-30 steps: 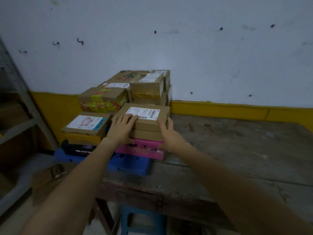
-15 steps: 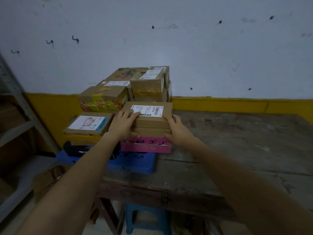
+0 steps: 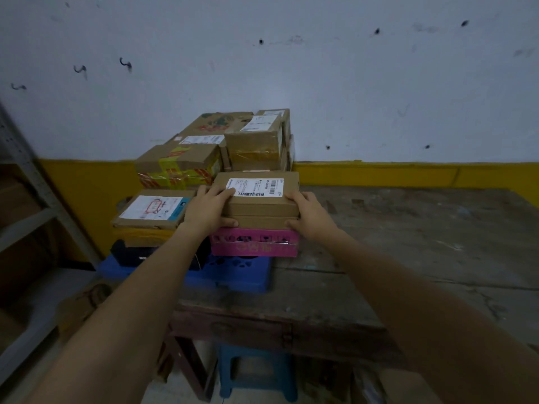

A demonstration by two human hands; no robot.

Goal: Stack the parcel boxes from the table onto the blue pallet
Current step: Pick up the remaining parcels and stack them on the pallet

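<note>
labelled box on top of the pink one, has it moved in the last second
No clear move: the labelled box sits over the pink box, right ends about level, as before; both drifted in frame together.

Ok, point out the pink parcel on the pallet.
The pink box, near right on the blue pallet, lowest in its stack; left hand and right hand grip the labelled brown box on top. Others are brown or black.

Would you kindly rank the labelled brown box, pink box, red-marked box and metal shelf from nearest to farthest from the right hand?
1. labelled brown box: gripped at its right end by the right hand.
2. pink box: just below the hand.
3. red-marked box: left, beyond the left hand.
4. metal shelf: far left.
</note>
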